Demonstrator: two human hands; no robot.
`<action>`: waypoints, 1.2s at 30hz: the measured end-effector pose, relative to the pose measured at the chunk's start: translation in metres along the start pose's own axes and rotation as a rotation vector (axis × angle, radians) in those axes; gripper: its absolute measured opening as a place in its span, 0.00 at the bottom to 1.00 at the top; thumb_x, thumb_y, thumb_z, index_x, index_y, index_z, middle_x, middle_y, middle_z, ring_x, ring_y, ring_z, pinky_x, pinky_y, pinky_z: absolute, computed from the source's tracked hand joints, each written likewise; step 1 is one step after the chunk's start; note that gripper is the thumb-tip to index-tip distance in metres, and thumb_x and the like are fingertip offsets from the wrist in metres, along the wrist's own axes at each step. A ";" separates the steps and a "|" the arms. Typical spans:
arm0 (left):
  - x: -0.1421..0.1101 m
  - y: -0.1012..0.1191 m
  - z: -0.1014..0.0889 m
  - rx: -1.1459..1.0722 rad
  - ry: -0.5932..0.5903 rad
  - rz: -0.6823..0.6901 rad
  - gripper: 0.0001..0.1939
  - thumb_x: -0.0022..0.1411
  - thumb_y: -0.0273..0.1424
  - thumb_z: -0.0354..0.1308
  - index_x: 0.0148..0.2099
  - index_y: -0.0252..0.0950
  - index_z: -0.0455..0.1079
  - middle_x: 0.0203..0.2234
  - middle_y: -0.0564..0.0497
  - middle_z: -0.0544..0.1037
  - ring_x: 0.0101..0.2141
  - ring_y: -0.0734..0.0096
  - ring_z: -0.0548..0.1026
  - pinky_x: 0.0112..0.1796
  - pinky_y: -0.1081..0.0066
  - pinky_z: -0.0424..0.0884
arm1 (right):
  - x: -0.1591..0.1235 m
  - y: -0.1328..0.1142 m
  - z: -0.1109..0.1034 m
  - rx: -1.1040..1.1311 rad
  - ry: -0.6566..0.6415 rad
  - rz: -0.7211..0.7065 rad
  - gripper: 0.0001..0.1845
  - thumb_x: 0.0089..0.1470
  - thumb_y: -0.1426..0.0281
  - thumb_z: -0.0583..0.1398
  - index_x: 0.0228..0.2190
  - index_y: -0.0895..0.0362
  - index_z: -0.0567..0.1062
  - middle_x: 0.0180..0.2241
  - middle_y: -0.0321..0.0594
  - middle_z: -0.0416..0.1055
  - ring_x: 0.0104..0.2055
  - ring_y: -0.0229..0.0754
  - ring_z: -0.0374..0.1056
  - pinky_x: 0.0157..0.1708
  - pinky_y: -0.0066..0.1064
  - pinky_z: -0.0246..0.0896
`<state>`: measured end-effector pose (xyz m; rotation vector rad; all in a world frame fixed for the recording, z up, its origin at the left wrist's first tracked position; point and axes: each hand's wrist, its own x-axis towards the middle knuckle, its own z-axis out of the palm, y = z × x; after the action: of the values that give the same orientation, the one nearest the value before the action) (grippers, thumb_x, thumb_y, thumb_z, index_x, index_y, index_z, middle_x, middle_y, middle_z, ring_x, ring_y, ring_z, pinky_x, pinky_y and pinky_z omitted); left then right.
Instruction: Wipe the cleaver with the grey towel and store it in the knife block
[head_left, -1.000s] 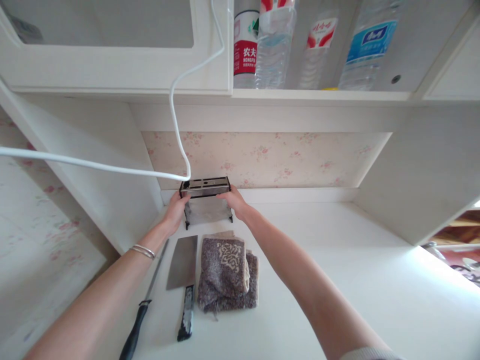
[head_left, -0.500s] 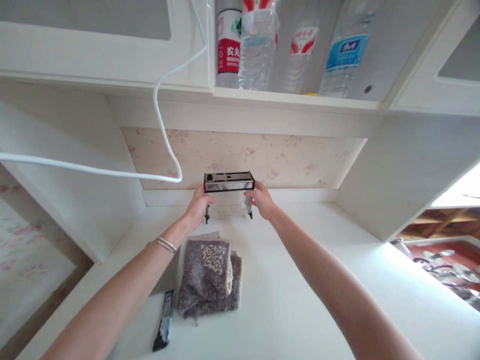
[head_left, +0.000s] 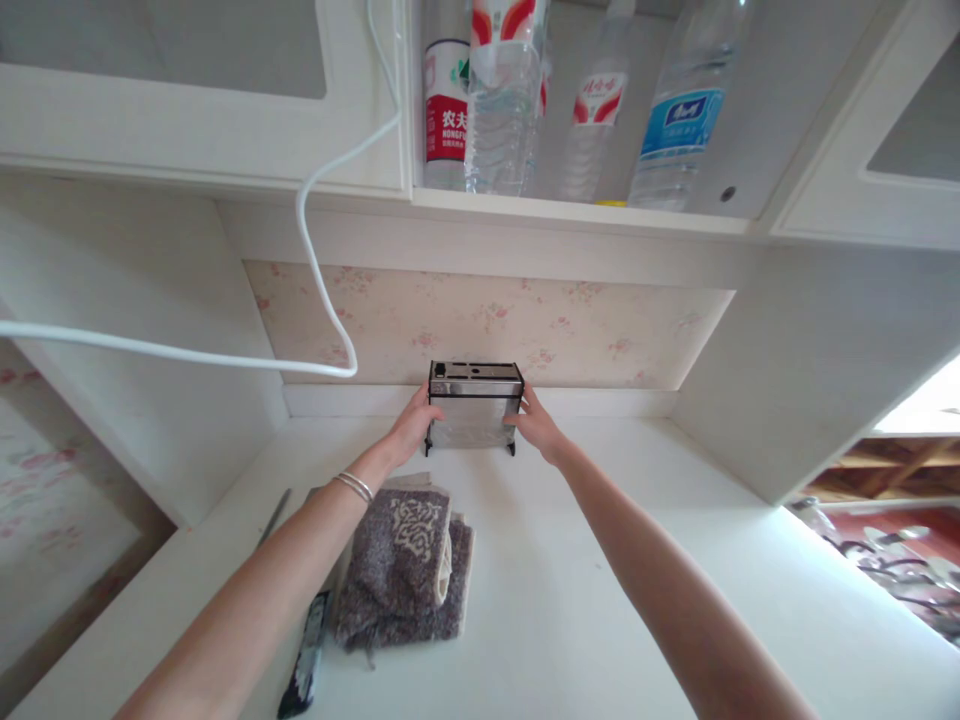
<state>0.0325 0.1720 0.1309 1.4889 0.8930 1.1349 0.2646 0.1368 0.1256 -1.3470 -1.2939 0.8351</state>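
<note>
Your left hand and right hand clasp the slotted holder by its ends. It's upright toward the back of the desk, apparently unreleased (foot contact is unclear).

Slotted holder – box-shaped, wider than deep, upright, long side turned towards me where I stand. Top: a flat grey metal plate edged in black, pierced by long narrow slots, one small round hole near mid-length and a larger, squarish dark opening at the left end. Below the plate, a shiny metal band with a dark lower border. Front: a pale panel, seemingly see-through, slightly cloudy. Small black feet show at the two lower front corners. Held at both ends, roughly level. Position: at the rear of the worktop – whether the feet bear fully on it, I cannot tell.
</note>
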 end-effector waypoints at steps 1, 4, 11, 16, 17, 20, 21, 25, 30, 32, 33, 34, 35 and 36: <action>-0.002 0.001 -0.003 0.014 0.009 -0.022 0.32 0.45 0.27 0.55 0.56 0.42 0.64 0.54 0.47 0.70 0.57 0.58 0.64 0.55 0.59 0.60 | 0.000 0.005 -0.001 -0.070 0.014 -0.022 0.46 0.37 0.73 0.61 0.60 0.48 0.56 0.58 0.42 0.61 0.55 0.47 0.62 0.50 0.38 0.61; -0.016 0.005 -0.016 0.084 0.089 -0.105 0.31 0.47 0.31 0.60 0.56 0.39 0.63 0.61 0.41 0.62 0.61 0.53 0.58 0.56 0.57 0.57 | -0.007 0.020 -0.004 -0.264 0.076 0.014 0.52 0.40 0.70 0.61 0.64 0.52 0.45 0.65 0.50 0.48 0.57 0.51 0.61 0.50 0.40 0.62; -0.111 0.008 -0.052 0.265 0.191 -0.118 0.17 0.50 0.34 0.60 0.44 0.38 0.70 0.44 0.45 0.75 0.47 0.57 0.71 0.50 0.60 0.63 | -0.069 0.029 0.033 -0.334 -0.079 -0.024 0.30 0.48 0.66 0.60 0.54 0.53 0.64 0.52 0.45 0.67 0.46 0.44 0.68 0.44 0.37 0.65; -0.195 -0.002 -0.059 0.680 0.045 0.044 0.10 0.58 0.36 0.54 0.43 0.41 0.68 0.40 0.48 0.74 0.40 0.62 0.72 0.44 0.64 0.66 | -0.137 0.012 0.095 -0.385 -0.418 -0.295 0.20 0.53 0.62 0.59 0.47 0.53 0.71 0.49 0.42 0.70 0.49 0.43 0.66 0.48 0.36 0.62; -0.209 -0.003 -0.060 0.731 0.039 0.053 0.09 0.60 0.36 0.52 0.42 0.41 0.67 0.39 0.48 0.73 0.40 0.62 0.72 0.44 0.64 0.66 | -0.148 0.010 0.106 -0.436 -0.474 -0.358 0.20 0.53 0.61 0.59 0.47 0.52 0.71 0.49 0.42 0.70 0.51 0.44 0.65 0.51 0.37 0.60; -0.244 -0.008 -0.068 0.824 0.095 0.033 0.08 0.62 0.38 0.50 0.39 0.41 0.65 0.36 0.49 0.72 0.40 0.61 0.72 0.43 0.64 0.66 | -0.174 0.016 0.127 -0.631 -0.601 -0.472 0.32 0.47 0.53 0.63 0.52 0.52 0.68 0.55 0.45 0.65 0.58 0.51 0.59 0.57 0.44 0.51; -0.254 -0.011 -0.072 0.847 0.125 0.013 0.08 0.62 0.38 0.49 0.39 0.41 0.64 0.35 0.49 0.72 0.40 0.61 0.72 0.43 0.64 0.66 | -0.180 0.020 0.130 -0.696 -0.632 -0.491 0.39 0.43 0.49 0.64 0.55 0.52 0.66 0.58 0.47 0.62 0.60 0.54 0.56 0.59 0.47 0.48; -0.285 -0.028 -0.089 0.944 0.226 -0.040 0.11 0.63 0.42 0.49 0.39 0.40 0.63 0.36 0.47 0.72 0.39 0.60 0.73 0.42 0.64 0.67 | -0.195 0.028 0.130 -0.881 -0.640 -0.541 0.46 0.43 0.46 0.63 0.59 0.53 0.61 0.62 0.50 0.56 0.62 0.58 0.52 0.59 0.50 0.45; -0.305 -0.043 -0.089 1.183 0.255 -0.212 0.16 0.64 0.47 0.44 0.35 0.40 0.60 0.32 0.46 0.73 0.35 0.57 0.75 0.34 0.65 0.66 | -0.212 0.012 0.123 -1.145 -0.520 -0.461 0.23 0.50 0.69 0.58 0.49 0.57 0.68 0.45 0.53 0.71 0.45 0.55 0.68 0.43 0.44 0.62; -0.304 -0.043 -0.083 1.244 0.195 -0.343 0.19 0.64 0.48 0.42 0.35 0.39 0.61 0.31 0.46 0.75 0.34 0.57 0.76 0.31 0.65 0.65 | -0.216 0.006 0.123 -1.239 -0.493 -0.380 0.23 0.46 0.73 0.58 0.47 0.60 0.69 0.42 0.55 0.71 0.40 0.55 0.70 0.38 0.43 0.63; -0.302 -0.043 -0.080 1.264 0.165 -0.402 0.20 0.63 0.49 0.42 0.35 0.38 0.62 0.32 0.45 0.75 0.33 0.56 0.77 0.31 0.65 0.65 | -0.217 0.005 0.122 -1.251 -0.496 -0.338 0.23 0.45 0.74 0.59 0.46 0.61 0.69 0.42 0.56 0.71 0.39 0.56 0.70 0.37 0.43 0.63; -0.299 -0.042 -0.077 1.285 0.143 -0.452 0.21 0.63 0.49 0.42 0.36 0.37 0.63 0.33 0.43 0.76 0.34 0.55 0.77 0.32 0.65 0.66 | -0.215 0.004 0.121 -1.219 -0.502 -0.288 0.23 0.43 0.75 0.59 0.45 0.62 0.70 0.42 0.57 0.71 0.40 0.57 0.70 0.37 0.43 0.63; -0.296 -0.041 -0.074 1.308 0.127 -0.485 0.22 0.63 0.49 0.42 0.37 0.36 0.64 0.35 0.42 0.77 0.35 0.53 0.78 0.32 0.64 0.66 | -0.212 0.004 0.119 -1.152 -0.507 -0.233 0.22 0.42 0.75 0.60 0.43 0.62 0.71 0.43 0.58 0.71 0.41 0.58 0.70 0.39 0.44 0.62; -0.292 -0.041 -0.072 1.331 0.112 -0.505 0.23 0.63 0.49 0.42 0.38 0.35 0.65 0.37 0.40 0.77 0.36 0.51 0.78 0.33 0.63 0.67 | -0.207 0.005 0.116 -1.065 -0.502 -0.177 0.20 0.41 0.75 0.60 0.41 0.62 0.73 0.44 0.58 0.71 0.42 0.59 0.70 0.41 0.45 0.61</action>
<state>-0.1183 -0.0735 0.0341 1.9763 2.1816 0.1304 0.1192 -0.0392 0.0603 -1.8240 -2.4108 0.3262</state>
